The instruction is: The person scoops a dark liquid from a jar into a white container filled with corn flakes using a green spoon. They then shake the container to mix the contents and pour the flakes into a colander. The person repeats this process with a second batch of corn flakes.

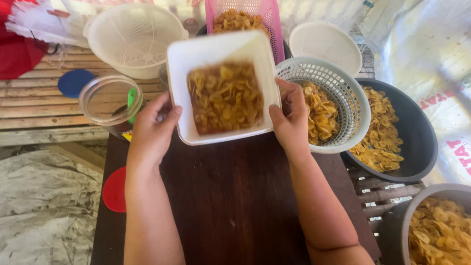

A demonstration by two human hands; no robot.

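A white square tub (196, 54) full of yellow-brown fried chips (225, 95) is lifted above a dark wooden table (230, 201), slightly blurred. My left hand (152, 130) grips its left side and my right hand (290, 120) grips its right side. Just right of my right hand sits a pale green round basket (343, 86) holding more chips.
A dark basin (417, 142) of chips lies at right, a grey bowl (409, 216) of chips at lower right. A pink basket (271, 19), white colander (132, 37), white lid (326, 41), clear jar (105, 100), blue lid (73, 82) and red lid (114, 190) surround the table.
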